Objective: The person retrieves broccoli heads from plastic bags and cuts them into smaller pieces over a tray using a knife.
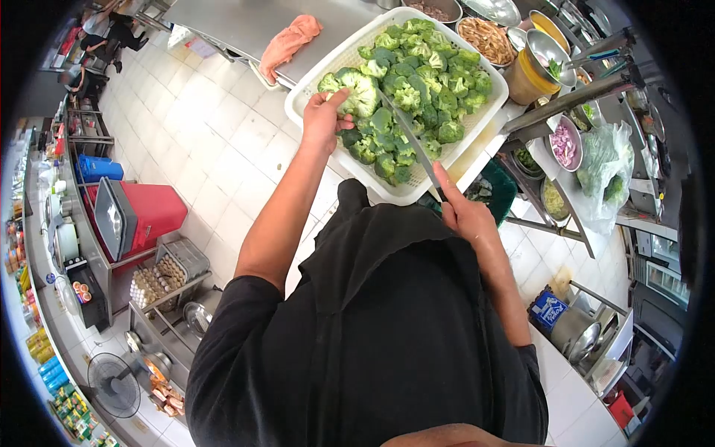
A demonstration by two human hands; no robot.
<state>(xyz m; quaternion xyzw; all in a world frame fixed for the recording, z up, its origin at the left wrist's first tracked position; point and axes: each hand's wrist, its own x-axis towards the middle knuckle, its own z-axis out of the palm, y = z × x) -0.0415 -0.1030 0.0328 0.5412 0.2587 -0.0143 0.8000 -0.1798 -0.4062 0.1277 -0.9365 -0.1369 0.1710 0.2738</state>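
Observation:
A white perforated basket point(302, 89) holds a heap of cut broccoli florets point(428, 78). Over its left part, my left hand point(325, 123) is closed round a large broccoli head point(356, 93). My right hand point(469, 214) grips a long knife point(415, 143) by its dark handle near the basket's lower right edge. The blade points up and to the left across the florets, its tip beside the broccoli head. An orange-pink cloth point(290, 46) lies on the steel table point(223, 22) to the left of the basket.
Bowls of sliced food point(485, 41) and chopped purple onion point(564, 145) stand to the right, near a clear plastic bag point(605, 175). A dark green bin point(497, 192) is below the basket's right side. At left are a red cooler point(153, 216), egg trays point(158, 283) and people point(126, 33).

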